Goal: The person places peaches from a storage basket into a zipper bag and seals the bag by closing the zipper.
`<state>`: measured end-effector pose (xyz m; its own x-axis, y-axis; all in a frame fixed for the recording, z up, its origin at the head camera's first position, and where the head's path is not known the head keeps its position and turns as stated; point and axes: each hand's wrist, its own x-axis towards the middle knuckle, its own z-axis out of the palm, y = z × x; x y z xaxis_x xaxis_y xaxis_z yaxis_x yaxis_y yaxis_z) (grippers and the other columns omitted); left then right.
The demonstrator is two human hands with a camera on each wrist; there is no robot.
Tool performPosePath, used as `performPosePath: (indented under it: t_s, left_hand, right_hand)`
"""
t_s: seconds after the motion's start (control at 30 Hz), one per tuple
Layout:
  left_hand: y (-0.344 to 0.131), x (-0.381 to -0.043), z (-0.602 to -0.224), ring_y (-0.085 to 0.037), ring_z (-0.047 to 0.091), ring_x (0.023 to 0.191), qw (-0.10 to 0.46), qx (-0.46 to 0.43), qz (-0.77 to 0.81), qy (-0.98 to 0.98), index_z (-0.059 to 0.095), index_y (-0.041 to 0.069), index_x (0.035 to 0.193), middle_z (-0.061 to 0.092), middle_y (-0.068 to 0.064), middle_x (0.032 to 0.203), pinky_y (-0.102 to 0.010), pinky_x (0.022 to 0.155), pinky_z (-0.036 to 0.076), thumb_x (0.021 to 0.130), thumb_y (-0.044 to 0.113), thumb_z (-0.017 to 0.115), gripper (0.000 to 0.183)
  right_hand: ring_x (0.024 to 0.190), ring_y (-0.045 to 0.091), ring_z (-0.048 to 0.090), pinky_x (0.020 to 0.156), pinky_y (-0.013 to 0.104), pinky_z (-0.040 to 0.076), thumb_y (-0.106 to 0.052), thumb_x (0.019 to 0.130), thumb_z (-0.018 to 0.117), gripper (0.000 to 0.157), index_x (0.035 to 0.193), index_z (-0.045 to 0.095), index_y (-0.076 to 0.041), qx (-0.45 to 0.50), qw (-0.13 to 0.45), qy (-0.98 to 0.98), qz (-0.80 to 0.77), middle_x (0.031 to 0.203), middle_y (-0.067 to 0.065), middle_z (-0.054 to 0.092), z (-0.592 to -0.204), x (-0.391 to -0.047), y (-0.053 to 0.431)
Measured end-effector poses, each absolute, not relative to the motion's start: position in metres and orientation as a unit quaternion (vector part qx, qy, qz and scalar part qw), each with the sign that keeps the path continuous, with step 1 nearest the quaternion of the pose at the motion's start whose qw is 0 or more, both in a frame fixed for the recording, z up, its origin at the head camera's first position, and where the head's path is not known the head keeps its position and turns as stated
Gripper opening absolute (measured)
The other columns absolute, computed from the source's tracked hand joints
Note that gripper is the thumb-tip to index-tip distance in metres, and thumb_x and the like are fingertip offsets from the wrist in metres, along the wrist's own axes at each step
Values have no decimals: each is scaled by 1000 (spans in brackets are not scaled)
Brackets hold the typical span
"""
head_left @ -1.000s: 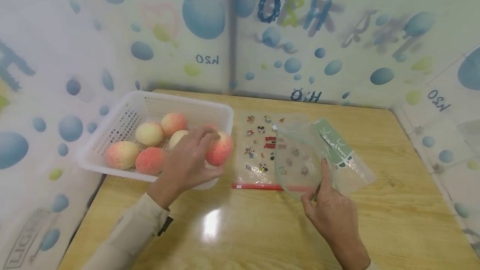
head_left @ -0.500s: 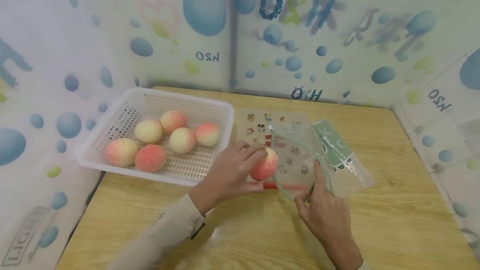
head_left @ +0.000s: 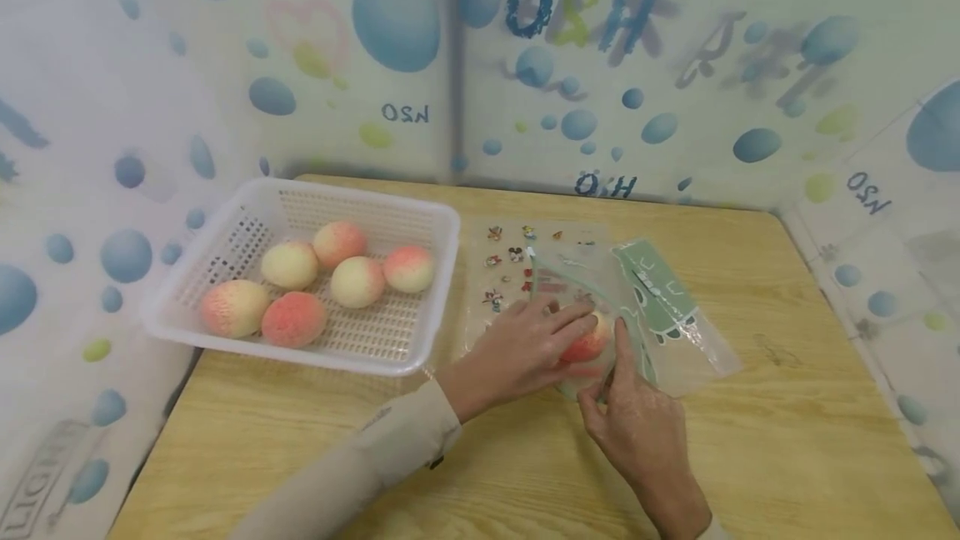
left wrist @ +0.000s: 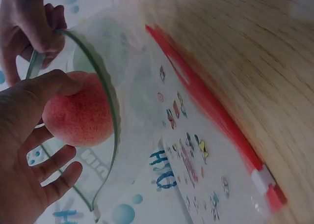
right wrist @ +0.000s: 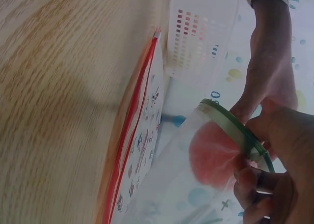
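My left hand [head_left: 517, 348] holds a red and cream peach [left wrist: 83, 116], thumb on top and fingers spread beneath it. The peach is at the mouth of a clear zip bag [right wrist: 167, 184] with a green zip edge. In the left wrist view, the green-edged opening stands parted around the fruit. My right hand [head_left: 637, 423] pinches the near side of that edge between thumb and fingers, index finger extended along it in the head view. Under the green-edged bag lies another clear zip bag [head_left: 487, 282] with cartoon prints and a red zip strip [left wrist: 211, 106].
A white plastic basket [head_left: 442, 273] stands at the left of the wooden table [head_left: 480, 482], with several peaches [head_left: 295, 319] in it. A green printed panel [head_left: 660, 277] with clear plastic lies right of the bags. Patterned walls [head_left: 315, 82] rise behind the table.
My left hand has carried the peach from above the basket's right side rightward to the green-edged bag's mouth. My right hand keeps its hold on the bag, shifting slightly left.
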<state>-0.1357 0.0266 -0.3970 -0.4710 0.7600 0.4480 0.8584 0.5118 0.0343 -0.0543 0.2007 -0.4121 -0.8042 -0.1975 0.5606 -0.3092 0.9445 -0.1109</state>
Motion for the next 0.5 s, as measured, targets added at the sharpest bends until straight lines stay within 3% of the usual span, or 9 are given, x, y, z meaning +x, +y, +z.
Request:
performPosePath:
  t_s: [0.2,0.37,0.5]
  left_hand:
    - [36,-135,-401,-18,42,117,171,-502,-135,-837,49,14,127,40,-1,138,-28,93,39,80,32,67,53]
    - [31,-130,-396,-14,45,116,201,-517,-182,-812,61,12,111,52,-1,125,-23,94,36,85,20,58,28]
    - [19,-127,-388,-12,49,109,220,-513,-201,-805,64,13,100,57,1,118,-23,91,39,85,17,54,19]
  right_hand:
    - [34,0,20,29,17,15,-23,70,55,80,139,25,3,115,263,-952,101,48,-6,41,-409,-53,196]
    - [32,2,24,28,18,17,-22,70,56,82,140,22,3,103,272,-950,110,47,-4,43,-407,-54,196]
    - [31,3,25,28,17,18,-22,68,55,83,140,22,3,96,290,-944,121,48,-3,46,-406,-54,202]
